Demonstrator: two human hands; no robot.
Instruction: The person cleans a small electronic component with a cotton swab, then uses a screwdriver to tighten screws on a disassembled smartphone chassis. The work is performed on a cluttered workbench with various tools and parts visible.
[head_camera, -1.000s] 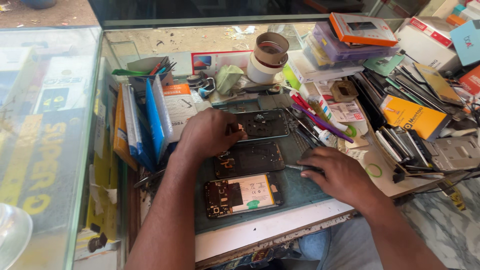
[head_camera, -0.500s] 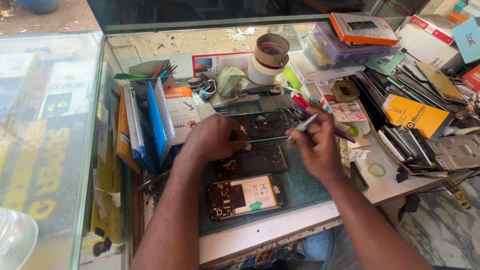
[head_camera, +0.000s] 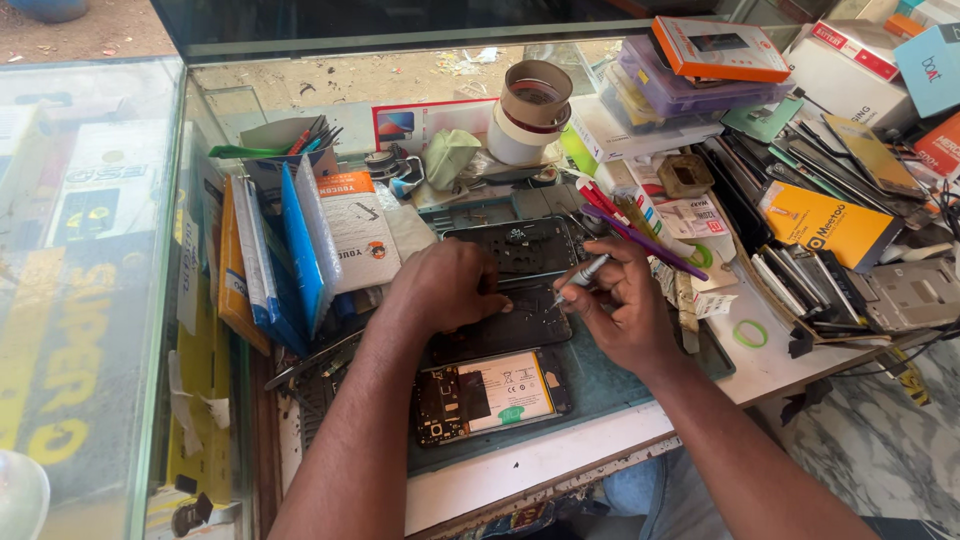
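Two hands busy: left hand (head_camera: 445, 290) pins frame (head_camera: 500, 325), right hand (head_camera: 620, 305) grips screwdriver (head_camera: 580, 278); slipped tip could scratch it.

Opened phone (head_camera: 490, 395) lying nearest the surface (head_camera: 560, 460) edge, phone frame (head_camera: 500, 325) lying just behind it, back cover (head_camera: 520, 245) lying behind that, tape rolls (head_camera: 530, 120) standing farther back, upright packets (head_camera: 290, 250) leaning at left, boxes (head_camera: 690, 70) stacking at right

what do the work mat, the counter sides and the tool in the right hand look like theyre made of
Work mat: looks like matte teal rubber or silicone, dull and without glare. Counter side: clear glass, since boxes show through it and it carries reflections. Tool in the right hand: slim shaft with a silvery sheen, probably metal, though too small to be sure.
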